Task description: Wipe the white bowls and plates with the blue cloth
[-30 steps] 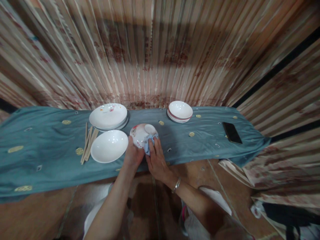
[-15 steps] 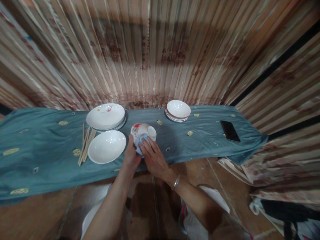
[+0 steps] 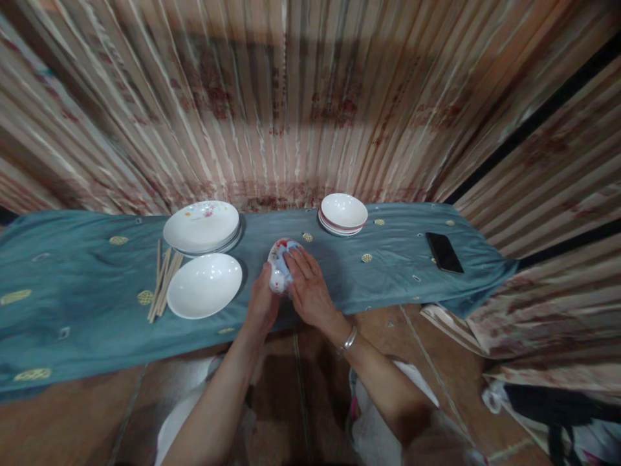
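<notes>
A small white bowl with a red floral pattern (image 3: 276,282) is held above the near part of the cloth-covered table. My left hand (image 3: 264,299) is closed on the bowl's left side. Over the bowl's outer surface, my right hand (image 3: 309,285) presses a light blue cloth (image 3: 287,256), its fingers bent across it. Part of the bowl and most of the cloth are hidden under the right fingers. To the left of my hands sits a deep white dish (image 3: 204,286).
Behind the dish is a stack of plates (image 3: 201,225), with several wooden chopsticks (image 3: 165,285) at its left. Stacked bowls (image 3: 344,213) stand at the back right. A black phone (image 3: 444,252) lies on the teal tablecloth (image 3: 97,310). A pleated curtain (image 3: 310,116) hangs behind.
Both hands have moved slightly right with the bowl, which has turned so its base no longer shows. The right hand and blue cloth have slid across its outside.
</notes>
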Action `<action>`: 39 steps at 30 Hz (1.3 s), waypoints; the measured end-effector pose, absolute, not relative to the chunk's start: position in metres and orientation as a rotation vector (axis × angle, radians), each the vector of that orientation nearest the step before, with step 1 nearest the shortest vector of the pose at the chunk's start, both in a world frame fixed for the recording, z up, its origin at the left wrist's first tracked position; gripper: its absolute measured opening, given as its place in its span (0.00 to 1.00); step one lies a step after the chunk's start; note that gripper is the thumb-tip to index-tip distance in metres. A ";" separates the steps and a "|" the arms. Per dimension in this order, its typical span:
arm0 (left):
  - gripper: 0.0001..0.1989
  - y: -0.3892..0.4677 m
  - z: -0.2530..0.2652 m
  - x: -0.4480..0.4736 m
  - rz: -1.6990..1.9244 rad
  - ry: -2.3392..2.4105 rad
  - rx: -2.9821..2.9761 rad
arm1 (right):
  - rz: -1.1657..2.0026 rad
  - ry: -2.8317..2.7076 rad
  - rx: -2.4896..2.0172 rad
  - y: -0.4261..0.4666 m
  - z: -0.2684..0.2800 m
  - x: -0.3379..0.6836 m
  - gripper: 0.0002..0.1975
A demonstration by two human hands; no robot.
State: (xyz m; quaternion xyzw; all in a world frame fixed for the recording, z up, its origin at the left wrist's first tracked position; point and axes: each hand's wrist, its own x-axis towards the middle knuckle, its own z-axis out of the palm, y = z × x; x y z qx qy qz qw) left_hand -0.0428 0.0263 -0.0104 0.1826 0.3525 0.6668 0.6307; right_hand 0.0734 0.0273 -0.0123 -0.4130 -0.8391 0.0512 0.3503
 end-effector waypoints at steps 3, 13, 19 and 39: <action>0.19 0.027 -0.012 -0.042 1.513 0.779 0.448 | 0.188 -2.073 -1.098 0.032 -0.015 0.078 0.26; 0.22 0.030 -0.017 -0.047 1.514 0.741 0.402 | 0.245 -1.904 -1.189 0.033 -0.039 0.068 0.28; 0.23 0.031 -0.011 -0.048 1.497 0.740 0.315 | 0.196 -1.953 -1.196 0.031 -0.043 0.068 0.28; 0.23 0.031 -0.006 -0.050 1.463 0.851 0.310 | 0.200 -2.009 -1.114 0.006 -0.044 0.071 0.27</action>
